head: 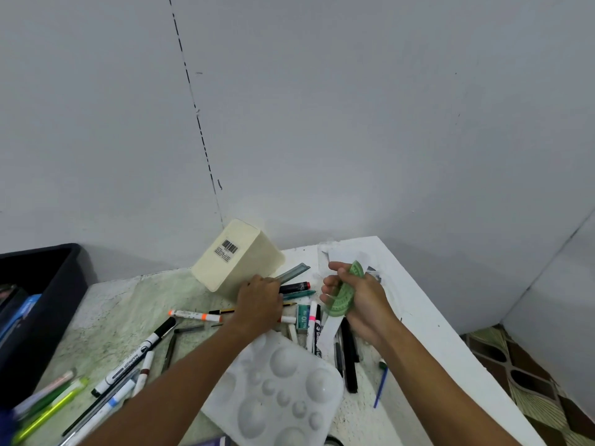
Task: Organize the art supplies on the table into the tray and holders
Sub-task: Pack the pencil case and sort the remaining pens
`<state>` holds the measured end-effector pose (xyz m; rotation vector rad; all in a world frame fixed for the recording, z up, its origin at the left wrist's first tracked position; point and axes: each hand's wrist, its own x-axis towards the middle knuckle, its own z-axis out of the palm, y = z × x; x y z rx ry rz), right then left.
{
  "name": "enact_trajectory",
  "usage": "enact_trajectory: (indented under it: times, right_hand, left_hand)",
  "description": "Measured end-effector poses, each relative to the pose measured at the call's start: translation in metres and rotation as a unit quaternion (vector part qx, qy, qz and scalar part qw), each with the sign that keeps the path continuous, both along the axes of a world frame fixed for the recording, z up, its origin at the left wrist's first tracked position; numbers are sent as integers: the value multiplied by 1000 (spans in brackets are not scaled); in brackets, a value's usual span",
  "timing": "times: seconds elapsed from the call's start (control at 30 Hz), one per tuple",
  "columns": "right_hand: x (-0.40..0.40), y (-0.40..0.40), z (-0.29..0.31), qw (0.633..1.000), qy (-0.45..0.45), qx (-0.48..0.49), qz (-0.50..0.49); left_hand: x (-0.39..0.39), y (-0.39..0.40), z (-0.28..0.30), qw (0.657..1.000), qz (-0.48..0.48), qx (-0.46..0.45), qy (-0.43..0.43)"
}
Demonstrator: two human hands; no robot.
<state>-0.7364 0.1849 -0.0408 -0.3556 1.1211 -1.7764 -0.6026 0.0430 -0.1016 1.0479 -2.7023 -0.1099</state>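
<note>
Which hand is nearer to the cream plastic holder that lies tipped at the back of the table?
The left. The left hand is right at the cream holder, at its near lower edge. The right hand, gripping a green protractor, is farther to the right, clearly apart from it.

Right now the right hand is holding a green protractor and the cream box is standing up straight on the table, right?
Not quite. The right hand does hold the green protractor, but the cream box is tipped over, its barcoded bottom facing up, as the head view shows.
</note>
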Motion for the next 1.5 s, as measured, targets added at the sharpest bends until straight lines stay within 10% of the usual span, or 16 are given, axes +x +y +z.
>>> enact_trajectory:
  times: [0.5,0.87,1.17,1.4,1.5]
  right_hand:
    - [-1,5,-1,999,8,32,-4]
    - [29,-4,17,990,119,29,-65]
    - [55,5,31,989,137,-9,-60]
    - [90,23,49,986,139,-87,-21]
    - [120,22,42,982,158,-105,0]
  left_hand:
    - [7,-4,0,983,-30,19,178]
    - [15,79,32,826,-77,307,466]
    - [27,111,37,815,-44,289,501]
    - [47,135,66,482,139,614,610]
    - [66,144,73,402,132,641,641]
